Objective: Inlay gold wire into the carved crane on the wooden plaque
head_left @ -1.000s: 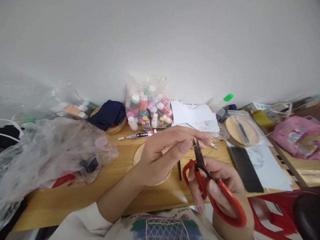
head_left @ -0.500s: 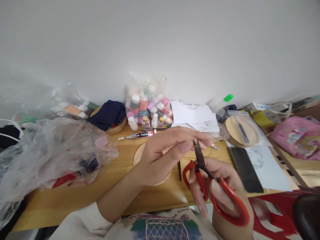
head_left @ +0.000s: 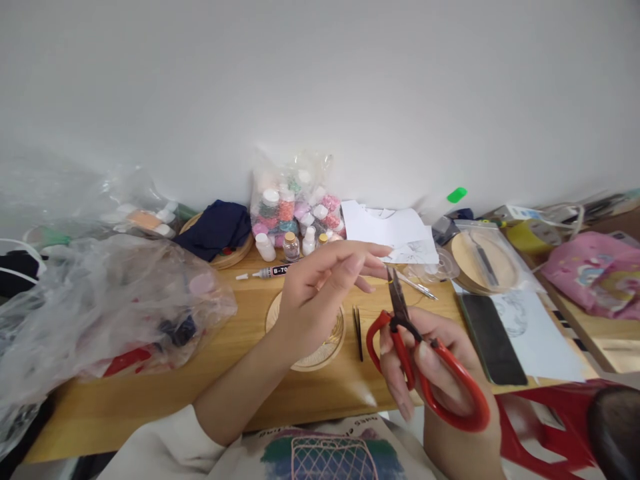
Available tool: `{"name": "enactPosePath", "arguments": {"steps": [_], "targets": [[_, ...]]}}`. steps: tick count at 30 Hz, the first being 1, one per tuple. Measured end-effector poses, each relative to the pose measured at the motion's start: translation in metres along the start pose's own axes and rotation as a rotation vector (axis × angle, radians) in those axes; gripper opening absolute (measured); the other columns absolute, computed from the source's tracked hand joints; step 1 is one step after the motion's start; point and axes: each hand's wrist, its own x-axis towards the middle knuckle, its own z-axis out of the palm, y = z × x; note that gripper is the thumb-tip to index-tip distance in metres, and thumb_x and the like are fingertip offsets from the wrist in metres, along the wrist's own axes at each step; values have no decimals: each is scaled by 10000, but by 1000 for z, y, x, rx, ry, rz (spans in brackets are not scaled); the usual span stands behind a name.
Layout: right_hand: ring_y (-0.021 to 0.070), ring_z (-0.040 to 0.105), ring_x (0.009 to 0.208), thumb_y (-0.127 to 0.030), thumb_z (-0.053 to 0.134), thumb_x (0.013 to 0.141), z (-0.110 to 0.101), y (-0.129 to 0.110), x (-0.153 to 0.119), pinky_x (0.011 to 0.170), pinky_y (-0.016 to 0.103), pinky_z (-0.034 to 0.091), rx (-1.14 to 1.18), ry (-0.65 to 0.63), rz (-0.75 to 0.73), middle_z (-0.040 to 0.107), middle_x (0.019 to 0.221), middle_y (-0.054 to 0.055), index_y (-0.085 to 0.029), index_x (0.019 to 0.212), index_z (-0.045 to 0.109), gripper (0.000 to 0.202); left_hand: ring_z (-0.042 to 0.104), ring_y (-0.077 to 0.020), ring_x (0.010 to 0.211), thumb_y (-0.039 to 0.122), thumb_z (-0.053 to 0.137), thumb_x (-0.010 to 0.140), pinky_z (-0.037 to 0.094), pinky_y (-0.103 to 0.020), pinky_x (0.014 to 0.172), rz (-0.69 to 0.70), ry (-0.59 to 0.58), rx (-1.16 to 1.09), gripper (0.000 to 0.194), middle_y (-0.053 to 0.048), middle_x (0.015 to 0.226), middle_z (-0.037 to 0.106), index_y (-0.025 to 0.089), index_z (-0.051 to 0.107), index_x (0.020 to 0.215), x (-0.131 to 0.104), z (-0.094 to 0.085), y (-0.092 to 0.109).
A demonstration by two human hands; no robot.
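Note:
My right hand (head_left: 443,353) grips red-handled scissors (head_left: 400,310), blades pointing up and slightly parted. A tiny yellow-gold bit, perhaps wire, shows at the blade tips. My left hand (head_left: 313,303) is raised just left of the tips, its fingers stretched out and the thumb apart from them, with nothing visible in it. Below it on the table lies a round wooden disc (head_left: 315,363) with a raised line pattern and some gold on it, partly hidden by the hand. Black tweezers (head_left: 358,333) lie between the disc and the scissors.
A B-7000 glue tube (head_left: 270,272), small bottles (head_left: 291,247) and a bag of bead jars (head_left: 295,200) stand behind. White papers (head_left: 385,227), a silver pen-like tool (head_left: 423,288) and a phone (head_left: 493,340) lie rightward. Crumpled plastic bags (head_left: 125,300) fill the left.
My left hand has drawn back left from the scissor tips and its thumb has lifted away from the fingers. The scissors have shifted slightly left and down in my right hand.

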Motion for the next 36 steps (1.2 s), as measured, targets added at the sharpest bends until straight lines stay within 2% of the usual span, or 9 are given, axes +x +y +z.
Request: {"name": "enactPosePath", "arguments": {"steps": [3,8,14,18,21,29,31,33,36], "targets": [[72,480,331,-495,675,856,1,2,1,357,177,367,-27,39,-16,617,511,-1,-186,856,673,309,701,-109,807,197,508,986,557,-205,681,104,17,217,193,-30,922,730,170,685,911,0,-3,3],[62,460,337,-472,684,858,6,2,0,358,178,339,-43,108,-21,609,501,-11,-195,832,673,278,658,-117,915,73,543,922,531,-241,872,409,-10,634,124,-30,888,709,139,647,928,-2,-8,13],[84,491,369,-459,682,866,5,2,1,363,194,413,-85,105,-55,610,494,-13,-201,840,678,259,643,-66,882,46,638,869,508,-148,872,539,4,874,92,-13,904,710,113,652,931,-5,-9,18],[80,496,368,-434,689,867,5,2,2,359,184,401,-107,107,-88,619,496,-11,-200,844,680,235,642,-67,855,54,647,873,522,-151,829,549,-3,922,82,-16,900,710,108,655,934,-7,-8,19],[70,483,382,-425,693,866,6,3,1,372,172,400,-104,155,-90,610,497,-17,-204,849,682,222,648,-77,843,60,640,882,534,-169,806,536,-7,938,81,-25,902,715,111,656,943,-9,-8,19],[79,483,376,-446,687,866,5,2,1,377,184,396,-134,157,-96,610,487,-16,-205,815,659,249,663,-70,851,72,678,859,539,-152,828,503,0,944,110,9,897,721,145,656,938,-10,-9,25],[81,489,365,-446,693,862,4,0,3,376,186,384,-161,152,-110,612,481,-14,-201,797,649,258,662,-47,830,75,698,843,533,-115,804,449,-33,922,122,34,889,720,156,667,930,-17,-19,33],[83,495,358,-453,691,862,2,-1,5,376,188,383,-198,142,-131,610,477,-11,-194,800,656,268,653,-24,763,92,700,843,526,-82,740,373,-46,937,111,65,873,719,188,701,899,-34,-36,44],[81,493,364,-427,671,881,-2,-2,6,368,187,375,-256,171,-174,594,481,-14,-189,784,669,257,669,-55,720,161,715,825,534,-131,657,166,223,1107,118,98,820,728,273,747,807,-83,-75,62]]}}
